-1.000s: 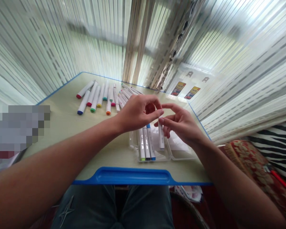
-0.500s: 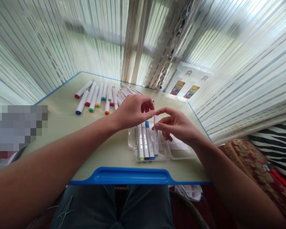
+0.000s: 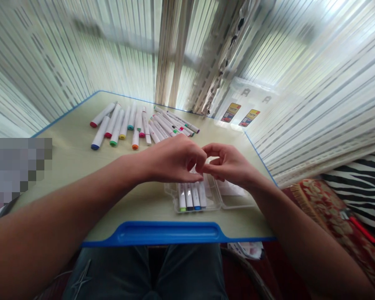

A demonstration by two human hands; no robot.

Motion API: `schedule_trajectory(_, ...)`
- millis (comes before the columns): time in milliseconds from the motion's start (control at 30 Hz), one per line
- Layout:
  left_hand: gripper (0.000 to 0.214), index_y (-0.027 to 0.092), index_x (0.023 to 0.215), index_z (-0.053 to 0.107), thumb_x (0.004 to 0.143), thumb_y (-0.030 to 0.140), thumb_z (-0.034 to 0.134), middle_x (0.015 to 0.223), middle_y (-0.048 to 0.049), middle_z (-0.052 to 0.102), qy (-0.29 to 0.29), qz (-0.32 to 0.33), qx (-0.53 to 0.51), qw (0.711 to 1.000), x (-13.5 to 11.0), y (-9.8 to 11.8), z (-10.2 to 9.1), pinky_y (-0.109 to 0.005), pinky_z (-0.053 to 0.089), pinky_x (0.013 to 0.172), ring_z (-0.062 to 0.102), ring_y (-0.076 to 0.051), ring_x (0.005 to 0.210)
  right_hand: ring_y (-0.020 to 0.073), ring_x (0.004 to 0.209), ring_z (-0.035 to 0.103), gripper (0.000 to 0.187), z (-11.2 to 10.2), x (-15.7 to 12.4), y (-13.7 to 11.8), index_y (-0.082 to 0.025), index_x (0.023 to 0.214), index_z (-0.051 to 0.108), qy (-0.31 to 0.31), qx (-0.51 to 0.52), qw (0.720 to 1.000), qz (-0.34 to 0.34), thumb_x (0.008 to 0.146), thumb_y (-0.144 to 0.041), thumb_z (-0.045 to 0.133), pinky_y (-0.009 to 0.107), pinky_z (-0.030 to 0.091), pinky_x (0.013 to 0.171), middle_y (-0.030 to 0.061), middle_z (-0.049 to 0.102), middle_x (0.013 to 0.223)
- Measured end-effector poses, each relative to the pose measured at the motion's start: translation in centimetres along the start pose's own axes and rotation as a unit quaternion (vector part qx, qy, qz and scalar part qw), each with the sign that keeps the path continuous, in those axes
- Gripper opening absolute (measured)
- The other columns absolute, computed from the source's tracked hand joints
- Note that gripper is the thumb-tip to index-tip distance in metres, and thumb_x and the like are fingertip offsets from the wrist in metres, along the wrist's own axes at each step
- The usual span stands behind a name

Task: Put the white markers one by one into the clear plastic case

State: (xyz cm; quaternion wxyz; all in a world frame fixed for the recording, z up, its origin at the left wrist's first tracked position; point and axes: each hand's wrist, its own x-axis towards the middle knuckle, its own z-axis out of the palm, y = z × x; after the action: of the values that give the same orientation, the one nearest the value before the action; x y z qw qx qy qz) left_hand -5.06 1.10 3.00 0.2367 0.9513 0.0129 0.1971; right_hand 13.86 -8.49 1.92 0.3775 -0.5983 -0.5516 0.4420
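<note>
An open clear plastic case (image 3: 213, 208) lies near the front of the table. In its left half, several white markers stand side by side, their lower ends lime green, black and blue; the rightmost marker (image 3: 202, 196) shows a pale end. My left hand (image 3: 178, 160) is curled over the upper part of this row, its thumb across the rightmost marker. My right hand (image 3: 228, 164) meets it from the right, thumb and index finger bent together against the left fingertips. Whatever lies between the right fingers is hidden. The tops of the markers are covered by my hands.
Loose markers (image 3: 115, 127) with coloured ends lie spread over the back left of the table (image 3: 71, 162). A clear container with two labels (image 3: 230, 112) stands at the back right, by the striped curtain. A blue tray edge (image 3: 168, 232) runs along the front.
My left hand has come down and right, over the markers in the case. The rightmost marker, earlier held by my right hand, now sits lower and in line with the others.
</note>
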Motion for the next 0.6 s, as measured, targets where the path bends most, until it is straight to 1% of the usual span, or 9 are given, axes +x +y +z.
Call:
schedule_trajectory(67, 0.009, 0.017, 0.070, 0.072, 0.076, 0.023, 0.075, 0.061, 0.0017, 0.062, 0.005, -0.039, 0.004, 0.999, 0.0, -0.6, -0.1, -0.024, 0.034, 0.054, 0.055, -0.010, 0.056, 0.0030, 0.048, 0.051, 0.047, 0.0, 0.0, 0.0, -0.012, 0.100, 0.068, 0.011, -0.011, 1.000, -0.005, 0.063, -0.030, 0.090, 0.017, 0.035, 0.037, 0.0083, 0.071, 0.099)
schedule_trajectory(133, 0.014, 0.016, 0.069, 0.070, 0.075, 0.027, 0.076, 0.063, 0.0009, 0.063, 0.019, -0.068, 0.012, 0.997, -0.1, -1.0, -0.1, -0.024, 0.034, 0.054, 0.055, -0.010, 0.057, 0.0022, 0.049, 0.048, 0.044, 0.0, 0.0, 0.1, -0.012, 0.100, 0.069, 0.017, -0.017, 1.000, -0.010, 0.066, -0.031, 0.089, 0.018, 0.035, 0.038, 0.0076, 0.070, 0.099)
schedule_trajectory(233, 0.021, 0.015, 0.070, 0.068, 0.074, 0.033, 0.079, 0.066, 0.0000, 0.063, 0.048, -0.090, 0.006, 0.995, 0.0, -1.3, -0.3, -0.024, 0.034, 0.055, 0.055, -0.011, 0.059, 0.0026, 0.048, 0.045, 0.044, 0.0, -0.1, 0.1, -0.012, 0.104, 0.070, 0.012, -0.020, 1.000, -0.006, 0.069, -0.032, 0.088, 0.019, 0.033, 0.038, 0.0058, 0.070, 0.091)
schedule_trajectory(300, 0.021, 0.015, 0.071, 0.068, 0.073, 0.033, 0.079, 0.068, 0.0000, 0.064, 0.064, -0.098, 0.001, 0.993, 0.1, -1.5, -0.4, -0.024, 0.036, 0.057, 0.055, -0.011, 0.061, 0.0030, 0.047, 0.045, 0.046, -0.1, -0.1, 0.0, -0.012, 0.106, 0.070, 0.003, -0.025, 1.000, -0.001, 0.069, -0.032, 0.088, 0.019, 0.032, 0.038, 0.0051, 0.071, 0.087)
schedule_trajectory(367, 0.017, 0.016, 0.073, 0.070, 0.074, 0.030, 0.078, 0.068, 0.0000, 0.066, 0.079, -0.111, 0.007, 0.991, 0.2, -1.6, -0.5, -0.024, 0.037, 0.060, 0.056, -0.012, 0.062, 0.0028, 0.047, 0.045, 0.047, -0.1, -0.2, -0.1, -0.013, 0.107, 0.071, -0.005, -0.035, 0.999, 0.000, 0.068, -0.030, 0.089, 0.019, 0.034, 0.038, 0.0063, 0.072, 0.092)
schedule_trajectory(433, 0.013, 0.016, 0.077, 0.074, 0.077, 0.029, 0.075, 0.070, -0.0006, 0.069, 0.087, -0.127, 0.016, 0.988, 0.3, -1.7, -0.4, -0.025, 0.038, 0.061, 0.058, -0.012, 0.063, 0.0028, 0.048, 0.047, 0.048, -0.2, -0.2, -0.2, -0.012, 0.108, 0.071, -0.011, -0.047, 0.999, -0.010, 0.067, -0.027, 0.089, 0.020, 0.036, 0.039, 0.0089, 0.073, 0.101)
schedule_trajectory(500, 0.012, 0.017, 0.082, 0.077, 0.080, 0.027, 0.072, 0.073, -0.0014, 0.072, 0.086, -0.138, 0.020, 0.986, 0.3, -1.9, -0.3, -0.025, 0.039, 0.062, 0.060, -0.013, 0.064, 0.0031, 0.050, 0.049, 0.049, -0.3, -0.2, -0.2, -0.013, 0.110, 0.071, -0.012, -0.057, 0.998, -0.024, 0.067, -0.027, 0.089, 0.020, 0.039, 0.040, 0.0111, 0.072, 0.109)
schedule_trajectory(600, 0.013, 0.018, 0.084, 0.080, 0.081, 0.026, 0.071, 0.075, -0.0016, 0.075, 0.082, -0.141, 0.025, 0.986, 0.2, -2.2, 0.0, -0.025, 0.040, 0.063, 0.062, -0.014, 0.066, 0.0035, 0.051, 0.050, 0.049, -0.5, -0.3, -0.2, -0.014, 0.110, 0.071, -0.014, -0.068, 0.997, -0.039, 0.067, -0.028, 0.089, 0.021, 0.039, 0.042, 0.0115, 0.071, 0.113)
